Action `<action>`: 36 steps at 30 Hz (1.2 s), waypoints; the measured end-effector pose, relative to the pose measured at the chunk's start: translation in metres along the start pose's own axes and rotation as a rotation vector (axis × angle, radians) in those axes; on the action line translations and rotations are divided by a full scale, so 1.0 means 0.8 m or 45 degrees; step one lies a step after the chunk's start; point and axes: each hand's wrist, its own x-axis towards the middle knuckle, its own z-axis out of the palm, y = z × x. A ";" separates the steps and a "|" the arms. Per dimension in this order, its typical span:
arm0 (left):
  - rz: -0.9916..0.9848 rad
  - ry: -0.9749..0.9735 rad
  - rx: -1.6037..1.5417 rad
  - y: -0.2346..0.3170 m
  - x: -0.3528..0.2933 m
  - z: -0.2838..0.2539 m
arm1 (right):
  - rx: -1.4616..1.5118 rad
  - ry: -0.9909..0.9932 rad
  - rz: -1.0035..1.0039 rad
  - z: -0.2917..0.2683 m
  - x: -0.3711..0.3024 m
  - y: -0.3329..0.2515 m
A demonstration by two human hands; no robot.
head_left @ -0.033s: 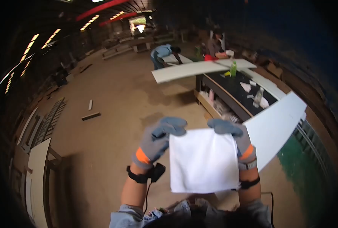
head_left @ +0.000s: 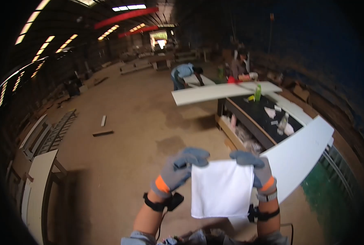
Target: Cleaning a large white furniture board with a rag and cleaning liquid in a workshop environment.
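A square white cloth hangs spread out in front of me, its lower edge loose. My left hand, in a grey glove with an orange band, pinches its upper left corner. The upper right corner is gripped by my right hand, gloved the same way. Both thumbs and some fingertips are hidden behind or against the fabric. Black straps circle both wrists, and a watch shows on the right one. Beyond the right hand lies a long white panel.
A black-topped workbench at the right carries a green bottle, a clear bottle and crumpled rags. Another white panel crosses its far end. Two people work beyond it. A pale table stands at left; wood offcuts lie on the floor.
The view has tilted upward, so the room, my hands and the cloth sit lower in the picture. Both hands still hold the cloth by its upper corners.
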 end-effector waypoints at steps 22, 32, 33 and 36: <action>0.060 0.054 0.480 0.002 0.008 0.007 | 0.023 0.034 0.334 -0.013 -0.013 -0.017; 0.141 0.067 0.534 0.007 0.028 0.025 | -0.523 -0.085 0.097 -0.041 -0.015 -0.034; 0.144 0.062 0.511 0.006 0.030 0.025 | -0.525 -0.080 0.104 -0.042 -0.015 -0.033; 0.174 0.043 0.533 0.001 0.038 0.023 | -0.417 -0.023 0.163 -0.046 -0.014 -0.032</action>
